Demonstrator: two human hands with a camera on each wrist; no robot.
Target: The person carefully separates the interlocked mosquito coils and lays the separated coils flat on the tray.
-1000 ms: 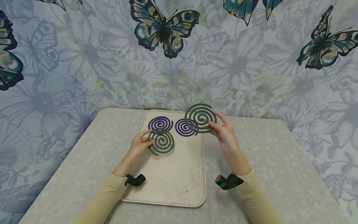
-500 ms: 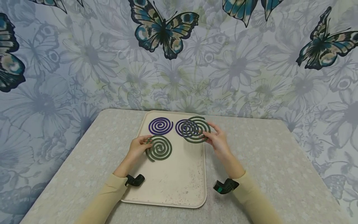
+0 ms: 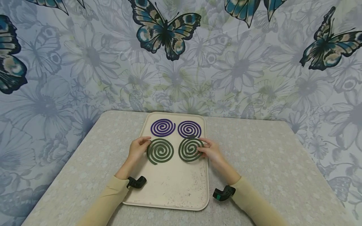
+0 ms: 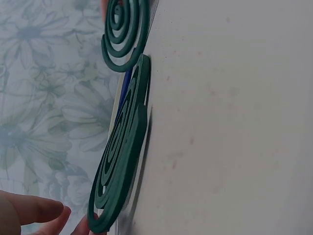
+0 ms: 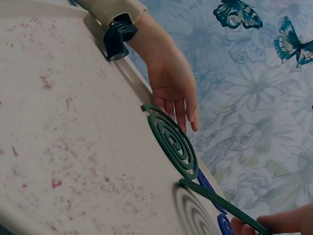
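A green mosquito coil [image 3: 161,150] lies flat on the beige tray [image 3: 167,188], left of its middle. Beside its left edge is my left hand [image 3: 137,150]; in the left wrist view the thumb [image 4: 39,208] stands apart from the coil, and the fingertips are at its rim. My right hand [image 3: 213,153] pinches a second green mosquito coil [image 3: 191,149] by its right side. The right wrist view has this coil [image 5: 220,201] tilted just above the tray, its shadow below. Behind them lie two purple mosquito coils, one left [image 3: 162,127] and one right [image 3: 189,129].
The tray stands on a table [image 3: 268,163] with a pale patterned cover. Reddish specks mark the tray's near right part. A butterfly-print backdrop [image 3: 181,78] rises behind the table. A dark camera [image 3: 137,182] sits on the left wrist, another [image 3: 224,193] on the right.
The left green coil came down onto the tray and my left thumb let go of it. My right hand brought its green coil down and nearer, from above the right purple coil to before it.
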